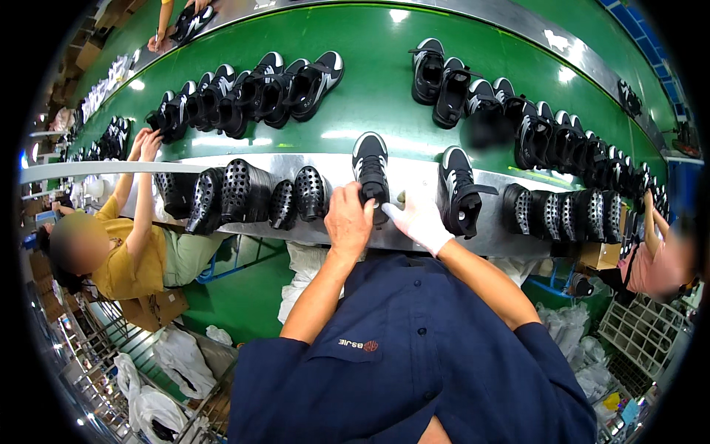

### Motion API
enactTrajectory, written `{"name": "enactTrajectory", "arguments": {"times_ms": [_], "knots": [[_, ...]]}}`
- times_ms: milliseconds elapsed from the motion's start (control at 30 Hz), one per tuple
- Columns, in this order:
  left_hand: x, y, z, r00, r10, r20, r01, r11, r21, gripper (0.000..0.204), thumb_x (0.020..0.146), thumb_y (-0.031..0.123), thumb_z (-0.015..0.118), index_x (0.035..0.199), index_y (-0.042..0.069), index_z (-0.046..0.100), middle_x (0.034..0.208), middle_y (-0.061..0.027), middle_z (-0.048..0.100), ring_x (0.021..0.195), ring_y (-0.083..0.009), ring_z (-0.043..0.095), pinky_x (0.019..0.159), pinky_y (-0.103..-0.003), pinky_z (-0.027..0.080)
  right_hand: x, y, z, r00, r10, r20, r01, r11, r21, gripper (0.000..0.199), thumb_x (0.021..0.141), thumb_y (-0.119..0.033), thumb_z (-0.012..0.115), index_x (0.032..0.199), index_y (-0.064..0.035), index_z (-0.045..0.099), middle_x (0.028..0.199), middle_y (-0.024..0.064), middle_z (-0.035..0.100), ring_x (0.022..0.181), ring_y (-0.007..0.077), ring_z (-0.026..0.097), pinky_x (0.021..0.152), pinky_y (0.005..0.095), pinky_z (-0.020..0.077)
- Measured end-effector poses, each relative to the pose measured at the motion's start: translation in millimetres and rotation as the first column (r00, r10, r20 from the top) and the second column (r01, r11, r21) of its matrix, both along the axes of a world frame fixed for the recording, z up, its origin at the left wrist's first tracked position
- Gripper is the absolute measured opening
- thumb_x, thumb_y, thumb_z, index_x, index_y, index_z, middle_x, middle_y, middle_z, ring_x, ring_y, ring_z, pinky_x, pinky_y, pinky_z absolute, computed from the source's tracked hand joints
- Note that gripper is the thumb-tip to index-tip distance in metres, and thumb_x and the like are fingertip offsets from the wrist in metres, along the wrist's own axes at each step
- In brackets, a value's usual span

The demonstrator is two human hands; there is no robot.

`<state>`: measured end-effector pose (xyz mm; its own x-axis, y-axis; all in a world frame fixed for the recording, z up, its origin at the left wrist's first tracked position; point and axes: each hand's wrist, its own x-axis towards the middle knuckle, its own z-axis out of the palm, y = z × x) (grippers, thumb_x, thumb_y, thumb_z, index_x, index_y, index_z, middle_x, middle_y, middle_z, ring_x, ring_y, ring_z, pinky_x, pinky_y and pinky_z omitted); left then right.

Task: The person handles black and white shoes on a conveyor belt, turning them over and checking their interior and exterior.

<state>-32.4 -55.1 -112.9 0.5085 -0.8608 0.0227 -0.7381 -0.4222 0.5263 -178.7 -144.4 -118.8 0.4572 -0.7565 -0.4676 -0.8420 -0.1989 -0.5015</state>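
A black sneaker with a pale toe stands on the metal strip in front of me, its toe pointing away. My left hand, bare, closes its fingers and thumb on the left side of the shoe's collar. On the other side is my right hand, in a white glove. Its thumb reaches to the heel and its fingers stay spread apart from the thumb. Just right of that hand stands a second black sneaker with its strap sticking out. Part of the first shoe's heel is hidden by my hands.
Black perforated foot-shaped forms stand to the left, and more such forms to the right. Rows of sneakers line the green surface beyond. Co-workers sit at left and right. A pale rail juts in from the left.
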Motion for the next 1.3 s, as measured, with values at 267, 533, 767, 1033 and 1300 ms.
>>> {"name": "enactTrajectory", "arguments": {"times_ms": [267, 533, 767, 1033, 1300], "knots": [[19.9, -26.6, -0.3, 0.896, -0.407, 0.176, 0.425, 0.902, -0.077, 0.017, 0.079, 0.003, 0.073, 0.093, 0.005, 0.065, 0.09, -0.0136, 0.059, 0.088, -0.0355, 0.062, 0.077, -0.046, 0.052, 25.0, 7.3, -7.5, 0.998, 0.049, 0.045, -0.043, 0.993, -0.108, 0.023, 0.095, -0.029, 0.067, 0.095, -0.0059, 0.07, 0.092, 0.0229, 0.072, 0.09, 0.0437, 0.07, 0.08, 0.0531, 0.0544], [-23.2, -11.4, 33.0, 0.905, -0.386, -0.179, 0.364, 0.92, -0.145, 0.015, 0.088, 0.011, 0.076, 0.098, 0.003, 0.067, 0.091, -0.0148, 0.066, 0.087, -0.0361, 0.066, 0.079, -0.046, 0.054, -115.2, 8.6, 51.5, 0.898, -0.387, 0.21, 0.431, 0.867, -0.249, 0.027, 0.092, -0.027, 0.069, 0.102, -0.0023, 0.067, 0.091, 0.0231, 0.071, 0.088, 0.0451, 0.069, 0.079, 0.0515, 0.0549], [-104.9, -34.2, 1.3, 0.857, -0.451, -0.25, 0.464, 0.886, -0.006, 0.031, 0.091, 0.024, 0.073, 0.114, 0.003, 0.073, 0.101, -0.0164, 0.069, 0.099, -0.0394, 0.063, 0.088, -0.049, 0.05, -98.1, 21.6, -33.5, 0.681, -0.718, 0.143, 0.7, 0.696, 0.161, 0.045, 0.085, -0.03, 0.076, 0.112, 0.0044, 0.065, 0.107, 0.0292, 0.071, 0.103, 0.0462, 0.068, 0.09, 0.0486, 0.0541], [-113.3, -51.7, -5.7, 0.903, -0.429, 0.02, 0.43, 0.902, -0.034, 0.031, 0.087, 0.034, 0.077, 0.096, 0.005, 0.078, 0.094, -0.0132, 0.071, 0.097, -0.0339, 0.058, 0.085, -0.047, 0.041, -87.7, 32.5, -59.1, 0.754, -0.626, 0.197, 0.584, 0.777, 0.233, 0.057, 0.094, -0.043, 0.068, 0.122, 0.0068, 0.063, 0.11, 0.0344, 0.07, 0.109, 0.0493, 0.067, 0.093, 0.0498, 0.0535], [-107.2, -66.5, -29.1, 0.922, -0.193, -0.337, 0.212, 0.977, 0.022, 0.028, 0.091, 0.025, 0.074, 0.087, -0.002, 0.077, 0.075, -0.0184, 0.071, 0.07, -0.0287, 0.067, 0.068, -0.043, 0.047, -119.3, 26.7, -19.0, 0.361, -0.888, 0.284, 0.549, 0.448, 0.705, 0.031, 0.092, -0.023, 0.075, 0.114, -0.0023, 0.069, 0.091, 0.0062, 0.072, 0.074, 0.0126, 0.068, 0.063, 0.0305, 0.0539]]}}
